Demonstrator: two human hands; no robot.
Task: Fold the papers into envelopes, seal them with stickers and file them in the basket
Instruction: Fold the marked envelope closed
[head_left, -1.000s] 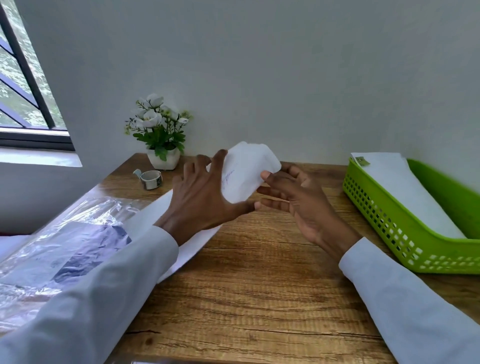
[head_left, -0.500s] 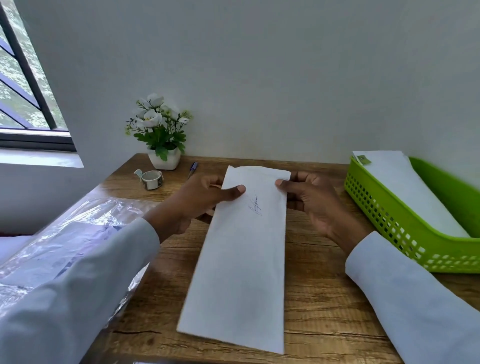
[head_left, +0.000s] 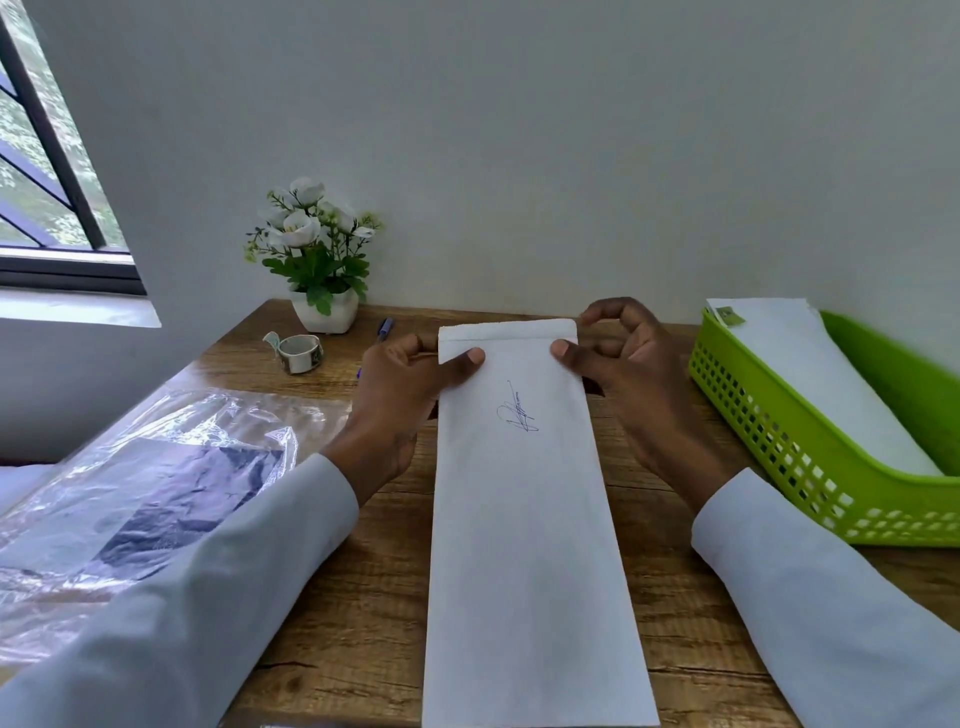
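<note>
A long white folded paper (head_left: 524, 545) with a blue ink signature lies lengthwise on the wooden table (head_left: 363, 597). A narrow flap at its far end is folded over. My left hand (head_left: 410, 384) pinches the far left corner with the thumb on top. My right hand (head_left: 618, 364) pinches the far right corner the same way. A green basket (head_left: 779, 441) at the right holds white envelopes (head_left: 810, 384), one with a green sticker. A sticker roll (head_left: 298, 352) sits at the back left.
A potted white flower (head_left: 317, 260) stands against the back wall. A blue pen (head_left: 383, 330) lies behind my left hand. Crinkled clear plastic wrapping (head_left: 150, 467) covers the table's left side. A window is at the far left.
The paper was held up and curled a second ago. It has been laid flat lengthwise on the table, and the far end has been folded over into a narrow flap.
</note>
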